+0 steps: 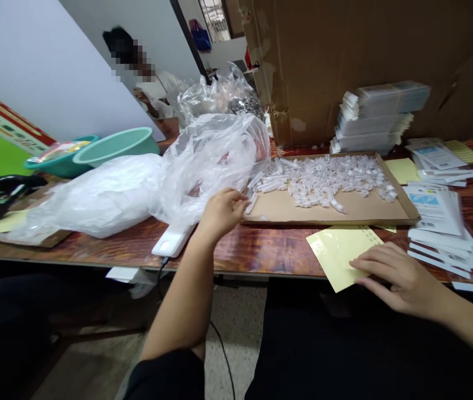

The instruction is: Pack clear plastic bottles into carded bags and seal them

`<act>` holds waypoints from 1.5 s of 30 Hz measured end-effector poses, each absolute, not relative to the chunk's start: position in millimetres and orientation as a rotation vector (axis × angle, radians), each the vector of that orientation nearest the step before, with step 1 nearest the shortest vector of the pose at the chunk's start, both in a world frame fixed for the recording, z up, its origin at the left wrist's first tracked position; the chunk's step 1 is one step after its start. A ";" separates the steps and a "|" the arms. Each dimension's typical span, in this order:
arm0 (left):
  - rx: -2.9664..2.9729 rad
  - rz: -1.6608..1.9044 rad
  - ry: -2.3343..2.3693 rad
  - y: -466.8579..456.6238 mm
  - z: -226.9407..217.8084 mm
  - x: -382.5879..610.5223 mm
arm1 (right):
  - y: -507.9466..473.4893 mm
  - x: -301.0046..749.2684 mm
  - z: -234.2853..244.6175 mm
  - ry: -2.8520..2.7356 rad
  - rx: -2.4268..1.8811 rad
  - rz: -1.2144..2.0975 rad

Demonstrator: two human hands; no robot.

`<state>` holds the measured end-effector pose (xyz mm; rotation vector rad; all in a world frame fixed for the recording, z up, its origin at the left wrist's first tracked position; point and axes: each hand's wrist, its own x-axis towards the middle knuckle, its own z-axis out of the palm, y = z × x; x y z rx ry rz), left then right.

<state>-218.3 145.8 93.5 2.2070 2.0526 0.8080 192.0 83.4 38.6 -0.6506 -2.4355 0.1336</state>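
My left hand (224,213) is at the left end of a shallow cardboard tray (261,214), its fingers bent and pressed together. A small clear plastic tube (251,204) lies right at the fingertips; whether they grip it I cannot tell. Inside the tray is a heap of small clear plastic pieces (323,178), with a bare strip of cardboard along the front. My right hand (403,280) pinches the lower right edge of a yellow sticker sheet (336,253) between thumb and fingers. That sheet reaches over the table's front edge, with rows of small marks at its upper corner.
Stacked printed cards (436,208) lie at the right, and bundled packs (380,119) stand behind the tray. Clear plastic bags (215,166) bulge at the left, beside a white device (173,239) with a cable. Green basins (115,147) and another person (157,83) are farther back.
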 end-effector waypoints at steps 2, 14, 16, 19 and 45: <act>2.105 0.840 2.211 157.3 94.8 -243.3 | 103.8 178.8 52.7 -2.452 -0.599 0.104; 1.774 0.826 2.556 223.1 79.5 -266.3 | 278.3 -7.4 101.4 -2.939 -0.881 -0.078; 1.819 0.862 2.559 221.9 72.9 -260.1 | 291.2 -29.1 93.0 -2.940 -0.947 -0.038; 1.911 0.905 2.518 215.0 66.7 -254.8 | 300.7 -43.7 81.8 -2.942 -1.061 0.079; 1.707 1.194 2.621 221.3 51.8 -289.8 | 312.9 -86.1 86.7 -3.038 -0.851 0.187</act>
